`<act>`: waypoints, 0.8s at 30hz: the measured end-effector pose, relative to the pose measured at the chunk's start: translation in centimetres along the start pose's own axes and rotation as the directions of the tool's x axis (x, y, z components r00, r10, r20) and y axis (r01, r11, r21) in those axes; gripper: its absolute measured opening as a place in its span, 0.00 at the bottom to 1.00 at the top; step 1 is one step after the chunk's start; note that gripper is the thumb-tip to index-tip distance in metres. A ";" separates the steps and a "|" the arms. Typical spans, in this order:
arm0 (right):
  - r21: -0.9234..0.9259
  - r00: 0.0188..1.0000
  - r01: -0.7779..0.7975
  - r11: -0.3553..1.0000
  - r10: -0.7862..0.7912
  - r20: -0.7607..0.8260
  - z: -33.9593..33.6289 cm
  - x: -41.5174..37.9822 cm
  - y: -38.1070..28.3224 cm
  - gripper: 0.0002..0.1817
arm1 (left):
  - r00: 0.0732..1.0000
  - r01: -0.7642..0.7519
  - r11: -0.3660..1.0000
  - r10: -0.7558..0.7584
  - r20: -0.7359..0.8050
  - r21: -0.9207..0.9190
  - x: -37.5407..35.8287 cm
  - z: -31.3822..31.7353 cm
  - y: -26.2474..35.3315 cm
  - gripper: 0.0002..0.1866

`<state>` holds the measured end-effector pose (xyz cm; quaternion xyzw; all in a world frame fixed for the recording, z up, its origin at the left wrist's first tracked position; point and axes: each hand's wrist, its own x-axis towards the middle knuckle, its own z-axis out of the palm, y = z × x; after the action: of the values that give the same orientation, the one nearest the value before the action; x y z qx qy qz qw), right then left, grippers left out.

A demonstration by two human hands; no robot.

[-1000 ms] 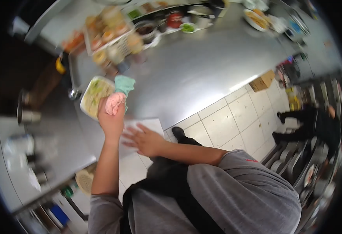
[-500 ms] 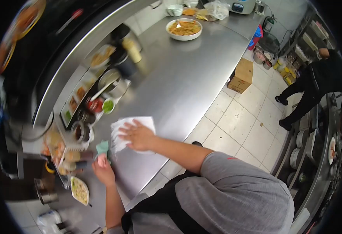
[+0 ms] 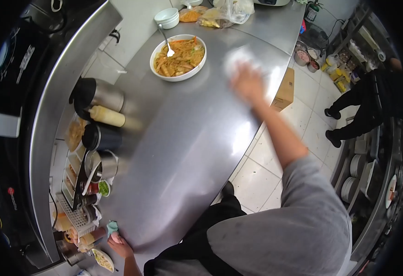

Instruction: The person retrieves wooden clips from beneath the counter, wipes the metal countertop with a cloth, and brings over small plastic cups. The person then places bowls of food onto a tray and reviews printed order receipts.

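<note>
My right hand (image 3: pixel 248 83), smeared by motion, presses a white cloth (image 3: pixel 239 60) against the steel counter (image 3: pixel 178 138) near its right edge. Left of that cloth stands a white bowl (image 3: pixel 156 69) of noodle-like food (image 3: pixel 181 57), with a fork (image 3: pixel 168 46) resting in it. My left hand (image 3: pixel 121 246) is closed at the lower left, around what looks like a small pink and teal cloth (image 3: pixel 112 228). Part of this cloth is hidden by the fingers. Just below that hand sits an oval white dish of food (image 3: pixel 103 260).
Along the counter's left side stand a steel jug (image 3: pixel 107 94), a pale squeeze bottle (image 3: pixel 107 116), a steel pot (image 3: pixel 107 165) and a perforated basket (image 3: pixel 75 216). Bowls (image 3: pixel 167 18) and plastic bags (image 3: pixel 231 14) are at the back. A person in black (image 3: pixel 367 101) stands right, beyond a cardboard box (image 3: pixel 284 92).
My right hand has swept the white cloth up and right across the counter, to the right of the noodle bowl. My view has shifted; the left hand stays beside the teal cloth.
</note>
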<state>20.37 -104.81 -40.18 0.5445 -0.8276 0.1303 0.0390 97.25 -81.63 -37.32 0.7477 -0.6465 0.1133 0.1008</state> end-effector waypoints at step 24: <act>0.531 0.624 0.622 0.575 -0.774 0.106 -3.1 -29.8 -36.0 0.39 | 0.983 0.112 0.991 -0.100 0.156 -0.066 0.3 -1.3 -1.2 0.27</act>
<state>65.00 -90.89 -37.06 0.8366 -0.4802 0.1968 -0.1757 98.40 -81.34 -35.96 0.7833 -0.6152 0.0259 0.0849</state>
